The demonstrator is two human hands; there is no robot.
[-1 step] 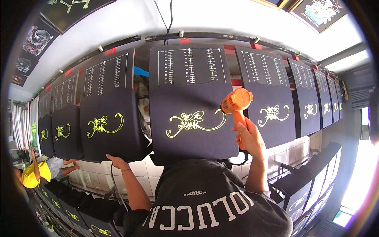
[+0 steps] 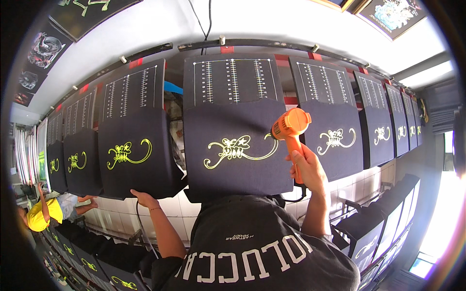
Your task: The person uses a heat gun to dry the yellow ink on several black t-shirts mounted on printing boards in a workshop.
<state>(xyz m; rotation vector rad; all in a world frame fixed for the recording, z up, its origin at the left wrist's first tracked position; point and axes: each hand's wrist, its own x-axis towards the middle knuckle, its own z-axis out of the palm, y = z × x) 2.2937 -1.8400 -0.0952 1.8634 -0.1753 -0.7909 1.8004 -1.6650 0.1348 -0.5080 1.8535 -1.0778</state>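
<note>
Right hand (image 2: 307, 167) is wrapped tight around the grip of an orange plastic heat gun (image 2: 290, 125), nozzle turned left and held just above the right end of the yellow-green scorpion-like print (image 2: 236, 148) on the black fabric stretched over the central printing board (image 2: 233, 145). Gun is close to the fabric; contact cannot be confirmed. A black cord (image 2: 293, 196) hangs below the handle.

Left hand (image 2: 141, 196) rests at the lower edge of the neighbouring black fabric-covered board (image 2: 138, 157) to the left, fingers curled on or under the rim; whether it pinches the cloth cannot be told. That board carries the same print (image 2: 127, 153).

Row of boards runs both ways along the white wall rail (image 2: 252, 44); every board in view carries the same motif, so printing looks done along the line. Judgement: drying is in hand on the central piece, with the nozzle at the design's right end. Which boards are already dried cannot be read from the fabric.

A second person in a yellow shirt (image 2: 41, 216) works at lower left, well apart.
</note>
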